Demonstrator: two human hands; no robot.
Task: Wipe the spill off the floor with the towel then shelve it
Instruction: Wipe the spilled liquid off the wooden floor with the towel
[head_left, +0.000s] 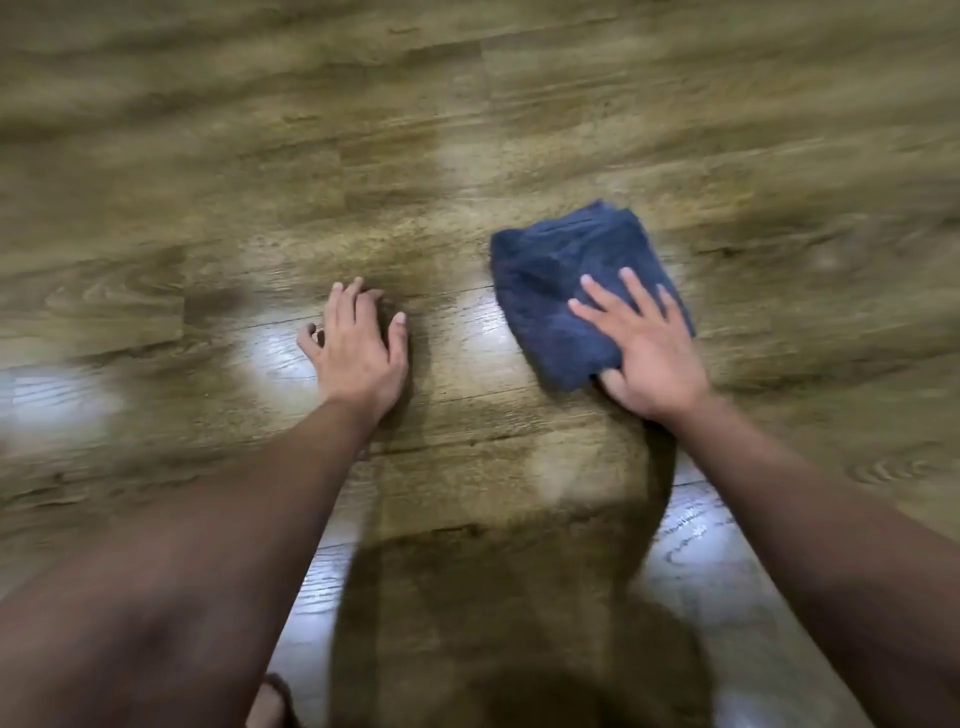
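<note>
Left hand (356, 345) flat on floor (208, 156), right hand (641, 348) spread, pressing blue towel (561, 270)

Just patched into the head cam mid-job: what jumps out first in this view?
The dark blue towel stands out, bunched on the wood floor right of centre, with the right hand pressed flat on its near edge, fingers spread. The left hand rests on bare floor to its left. Bright glare patches lie around the hands; the view is motion-blurred.
</note>
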